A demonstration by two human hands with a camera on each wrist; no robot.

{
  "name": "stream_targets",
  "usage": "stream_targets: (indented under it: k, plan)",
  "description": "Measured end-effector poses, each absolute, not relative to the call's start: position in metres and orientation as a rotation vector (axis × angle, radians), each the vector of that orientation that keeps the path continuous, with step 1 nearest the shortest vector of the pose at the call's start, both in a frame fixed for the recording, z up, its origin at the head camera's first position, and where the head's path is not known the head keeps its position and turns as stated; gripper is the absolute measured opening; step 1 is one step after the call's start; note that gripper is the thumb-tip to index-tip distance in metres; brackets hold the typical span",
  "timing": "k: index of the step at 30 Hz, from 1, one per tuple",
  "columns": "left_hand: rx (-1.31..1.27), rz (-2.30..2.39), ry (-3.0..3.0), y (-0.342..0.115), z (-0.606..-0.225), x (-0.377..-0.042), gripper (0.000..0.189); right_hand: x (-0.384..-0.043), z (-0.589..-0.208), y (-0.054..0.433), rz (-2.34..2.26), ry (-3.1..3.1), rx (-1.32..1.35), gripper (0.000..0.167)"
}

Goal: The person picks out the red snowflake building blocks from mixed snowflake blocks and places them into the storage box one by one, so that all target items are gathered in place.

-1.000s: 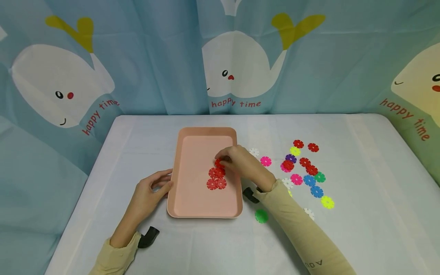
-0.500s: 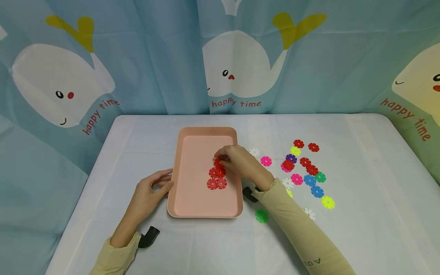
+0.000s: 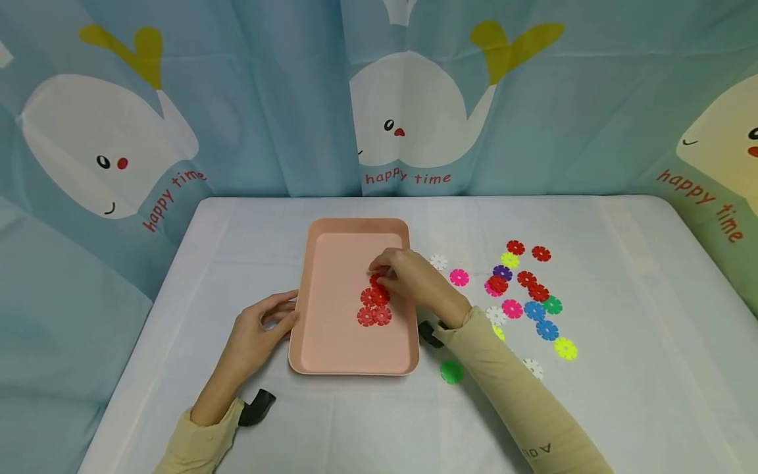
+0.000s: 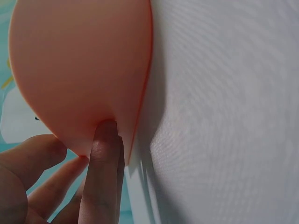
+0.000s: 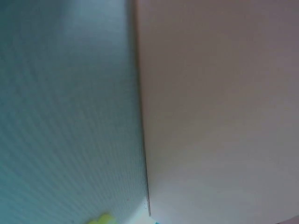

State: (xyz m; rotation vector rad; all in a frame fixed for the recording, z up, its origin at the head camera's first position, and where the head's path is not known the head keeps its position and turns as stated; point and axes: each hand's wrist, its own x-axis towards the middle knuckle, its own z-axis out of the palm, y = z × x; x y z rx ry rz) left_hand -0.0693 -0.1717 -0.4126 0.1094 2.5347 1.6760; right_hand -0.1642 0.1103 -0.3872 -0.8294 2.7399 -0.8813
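My left hand (image 3: 257, 336) rests against the left side of a pink tray (image 3: 331, 352). Close up in the left wrist view, its fairly straight fingers (image 4: 103, 154) touch the tray's outer wall (image 4: 79, 60). Over the tray's right half, my right hand (image 3: 411, 280) pinches a red notched disc (image 3: 376, 280) between thumb and fingers, at the top of a small group of red discs (image 3: 366, 316) lying in the tray. Part of the pinched disc is hidden by the fingertips. The right wrist view shows only the tray's side (image 5: 219, 116), with that hand out of frame.
Right of the tray, loose notched discs lie scattered on the white tabletop: red discs (image 3: 541, 253), pink discs (image 3: 458, 277), blue discs (image 3: 547, 330), a yellow disc (image 3: 565, 348) and others. A green disc (image 3: 451, 372) lies near the right forearm. A whale-print curtain (image 3: 266, 99) hangs behind.
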Motion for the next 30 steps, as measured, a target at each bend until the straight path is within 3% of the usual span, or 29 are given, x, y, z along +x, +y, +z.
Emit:
stream_targets:
  k: [30]
  plan:
    - [0.099, 1.677, 2.52, -0.171, -0.41, -0.067, 0.041, -0.145, -0.37, 0.125, -0.909, 2.733, -0.933, 0.026]
